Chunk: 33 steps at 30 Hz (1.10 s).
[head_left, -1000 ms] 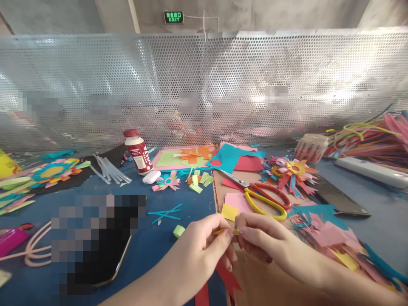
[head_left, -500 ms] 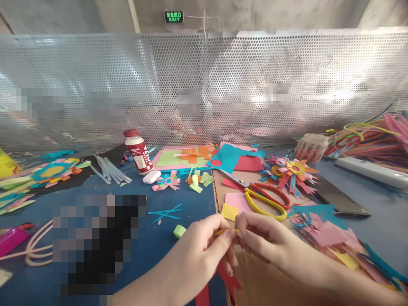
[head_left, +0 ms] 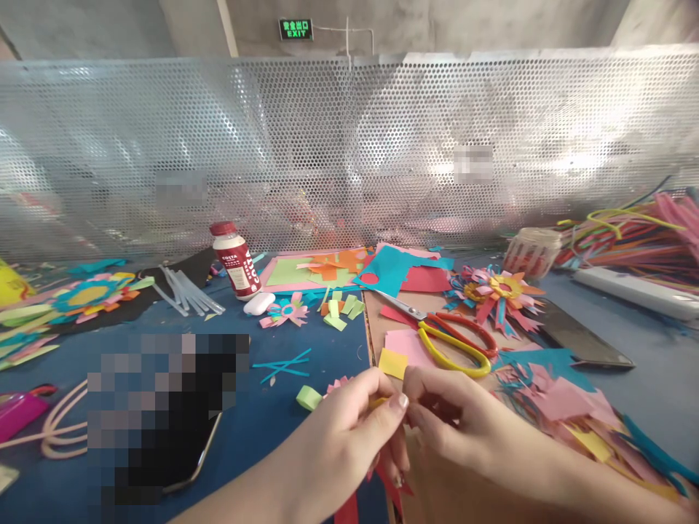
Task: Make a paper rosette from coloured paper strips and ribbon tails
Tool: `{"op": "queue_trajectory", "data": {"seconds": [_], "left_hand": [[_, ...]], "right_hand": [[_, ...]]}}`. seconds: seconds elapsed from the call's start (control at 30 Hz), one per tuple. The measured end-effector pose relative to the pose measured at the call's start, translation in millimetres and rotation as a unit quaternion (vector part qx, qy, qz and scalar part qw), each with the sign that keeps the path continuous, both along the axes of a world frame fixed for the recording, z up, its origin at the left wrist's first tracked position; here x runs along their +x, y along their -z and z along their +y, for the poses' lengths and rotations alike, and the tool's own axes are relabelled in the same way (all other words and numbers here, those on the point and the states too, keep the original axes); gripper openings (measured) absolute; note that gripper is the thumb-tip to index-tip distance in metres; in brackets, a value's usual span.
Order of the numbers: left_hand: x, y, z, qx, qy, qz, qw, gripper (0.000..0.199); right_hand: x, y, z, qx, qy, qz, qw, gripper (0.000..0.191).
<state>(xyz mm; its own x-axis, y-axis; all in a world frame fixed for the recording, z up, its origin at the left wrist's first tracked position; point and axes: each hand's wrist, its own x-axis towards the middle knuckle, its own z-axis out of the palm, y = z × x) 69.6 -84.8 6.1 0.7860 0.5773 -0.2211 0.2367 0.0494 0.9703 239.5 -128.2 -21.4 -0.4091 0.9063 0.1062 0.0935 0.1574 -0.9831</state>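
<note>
My left hand [head_left: 352, 426] is closed, thumb pressed against the fingers, with a sliver of yellow paper strip [head_left: 378, 401] showing in its grip. My right hand [head_left: 456, 415] is pinched shut and touches the left fingertips; whatever lies between its fingers is hidden. Just left of my left hand, pink fringed paper [head_left: 337, 385] peeks out beside a light green paper loop [head_left: 309, 397]. Red paper [head_left: 394, 477] hangs or lies under my hands. Beyond them rest a yellow paper square [head_left: 393, 362] and scissors [head_left: 453, 349] with red and yellow handles.
A Costa bottle [head_left: 237, 262], a white case [head_left: 259, 303] and paper flowers [head_left: 287, 311] stand or lie farther back. Paper scraps [head_left: 568, 400] are heaped at right near a phone [head_left: 584, 338]. A perforated metal screen [head_left: 349, 145] closes off the back.
My fingers have shifted slightly around the yellow paper, and less of it shows. The left thumb has moved a little right. Pink fringed paper now shows behind my left hand.
</note>
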Motion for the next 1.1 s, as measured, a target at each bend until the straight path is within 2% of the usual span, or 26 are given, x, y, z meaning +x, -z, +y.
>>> {"op": "queue_trajectory", "data": {"seconds": [0.23, 0.43, 0.63, 1.1], "left_hand": [[-1, 2.7, 1, -0.006, -0.005, 0.000, 1.000, 0.027], [-1, 7.9, 2, -0.005, -0.003, -0.007, 1.000, 0.028], [-1, 13.3, 3, -0.002, -0.002, -0.006, 1.000, 0.029], [0, 9.7, 3, -0.003, 0.006, 0.001, 1.000, 0.025]], "right_hand": [[3, -4.8, -1, 0.074, 0.064, -0.111, 0.989, 0.020], [1, -10.3, 0, 0.020, 0.071, -0.105, 0.992, 0.024], [1, -8.4, 0, -0.014, 0.034, -0.069, 0.997, 0.023], [3, -8.1, 0, -0.027, 0.053, -0.087, 0.994, 0.019]]}}
